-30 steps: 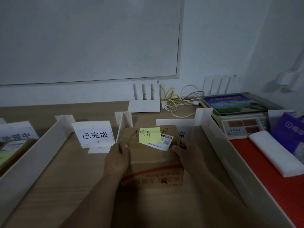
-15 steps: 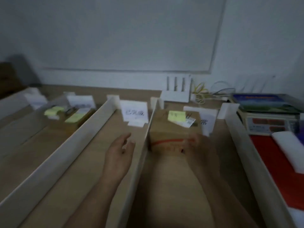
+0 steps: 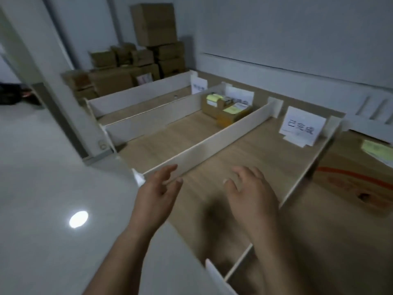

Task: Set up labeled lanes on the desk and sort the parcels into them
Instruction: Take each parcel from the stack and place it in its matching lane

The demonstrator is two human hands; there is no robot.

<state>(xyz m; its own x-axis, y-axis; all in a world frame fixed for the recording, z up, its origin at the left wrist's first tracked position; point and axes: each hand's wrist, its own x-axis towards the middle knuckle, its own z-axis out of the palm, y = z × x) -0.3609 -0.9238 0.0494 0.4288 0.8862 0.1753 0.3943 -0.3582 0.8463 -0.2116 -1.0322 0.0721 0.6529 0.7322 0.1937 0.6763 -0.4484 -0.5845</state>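
Brown cardboard parcels (image 3: 227, 109) are being sorted; left hand (image 3: 157, 192), right hand (image 3: 251, 192) fingers released, empty. Thin white divider (image 3: 212, 138) is being crowded; toppling risk.

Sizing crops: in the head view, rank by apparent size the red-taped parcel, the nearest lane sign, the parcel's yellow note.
1. red-taped parcel
2. lane sign
3. yellow note, cut off by the frame edge

Stacked cartons (image 3: 155, 24), glossy floor (image 3: 42, 177), light glare (image 3: 78, 219)
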